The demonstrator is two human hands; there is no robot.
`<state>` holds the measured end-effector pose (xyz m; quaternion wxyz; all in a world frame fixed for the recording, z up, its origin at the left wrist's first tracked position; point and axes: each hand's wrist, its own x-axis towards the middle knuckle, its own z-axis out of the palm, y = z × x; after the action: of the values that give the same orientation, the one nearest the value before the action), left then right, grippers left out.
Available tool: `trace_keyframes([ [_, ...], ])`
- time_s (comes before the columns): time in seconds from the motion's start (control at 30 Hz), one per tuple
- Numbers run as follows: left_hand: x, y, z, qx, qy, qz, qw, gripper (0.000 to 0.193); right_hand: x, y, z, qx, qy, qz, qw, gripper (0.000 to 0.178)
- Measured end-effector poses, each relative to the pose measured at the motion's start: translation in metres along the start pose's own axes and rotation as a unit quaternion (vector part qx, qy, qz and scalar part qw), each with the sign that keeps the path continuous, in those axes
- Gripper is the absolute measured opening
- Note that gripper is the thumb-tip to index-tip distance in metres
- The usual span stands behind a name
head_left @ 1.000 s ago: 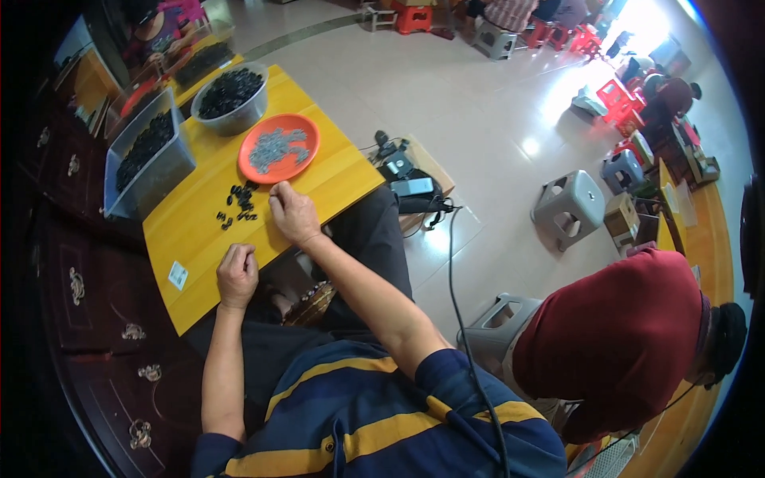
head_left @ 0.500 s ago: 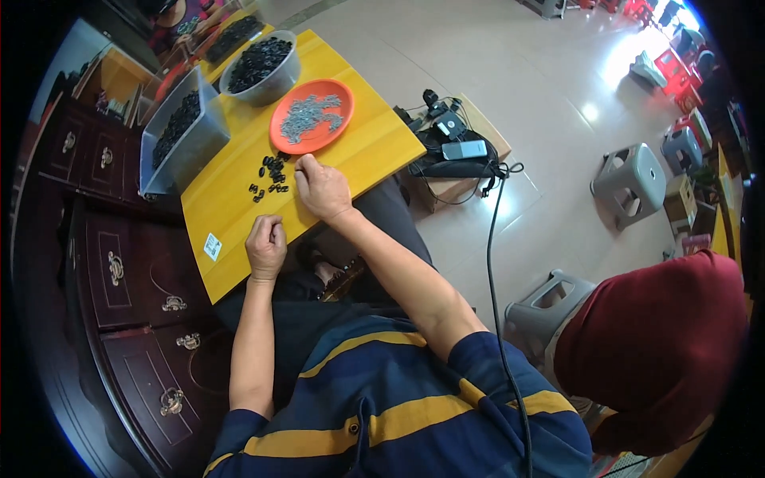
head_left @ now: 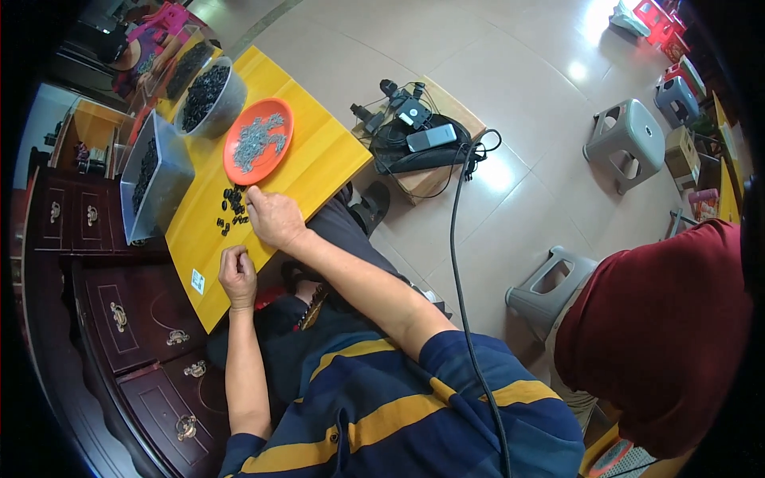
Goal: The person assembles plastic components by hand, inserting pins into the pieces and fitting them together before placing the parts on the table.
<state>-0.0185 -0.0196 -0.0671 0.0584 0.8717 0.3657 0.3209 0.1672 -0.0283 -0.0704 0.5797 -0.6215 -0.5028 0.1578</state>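
My left hand (head_left: 237, 277) is closed at the table's near edge, its fingers curled together; whatever it holds is hidden. Beyond it to the right, my right hand (head_left: 275, 219) has its fingers drawn together beside the loose small black pieces (head_left: 235, 200). Its fingertips are close to the lower rim of the orange plate (head_left: 270, 164), and I cannot make out anything between them. Small silvery metal parts (head_left: 253, 145) lie spread on that plate. All this is on a yellow wooden table (head_left: 323, 147).
A clear rectangular bin (head_left: 172, 170) and a round tub (head_left: 226, 114), both with black pieces, stand at the table's far left. Dark drawers (head_left: 139, 299) flank the left. A black cable (head_left: 456, 263) runs past my right arm. Grey stools (head_left: 629, 143) and a maroon-clad person (head_left: 653, 327) are rightward.
The view has shifted, so table and hands appear lower and further left. My right hand stays beside the black pieces and my left hand stays closed near the edge.
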Motion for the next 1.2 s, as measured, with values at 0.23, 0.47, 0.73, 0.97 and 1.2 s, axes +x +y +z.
trace_keyframes([
  [0.23, 0.001, 0.002, 0.002, 0.022, -0.004, -0.006, 1.0, 0.011, 0.001, -0.001, -0.001, -0.022, -0.043, 0.019, 0.999, 0.012],
  [0.47, 0.001, 0.001, 0.001, 0.017, -0.019, -0.043, 0.999, 0.01, 0.001, -0.001, -0.003, -0.023, -0.065, 0.021, 0.997, 0.013],
  [0.73, 0.004, 0.007, -0.005, 0.013, 0.01, -0.007, 1.0, 0.011, 0.001, -0.005, 0.003, -0.016, -0.046, 0.022, 0.999, 0.009],
  [0.97, 0.006, 0.005, -0.002, -0.001, 0.023, -0.046, 0.999, 0.01, 0.005, 0.0, -0.005, -0.029, -0.051, -0.004, 0.998, 0.009],
  [1.2, 0.002, 0.01, -0.014, -0.006, 0.037, -0.078, 0.996, 0.012, 0.005, -0.005, -0.005, 0.004, -0.051, -0.016, 0.999, 0.008],
])
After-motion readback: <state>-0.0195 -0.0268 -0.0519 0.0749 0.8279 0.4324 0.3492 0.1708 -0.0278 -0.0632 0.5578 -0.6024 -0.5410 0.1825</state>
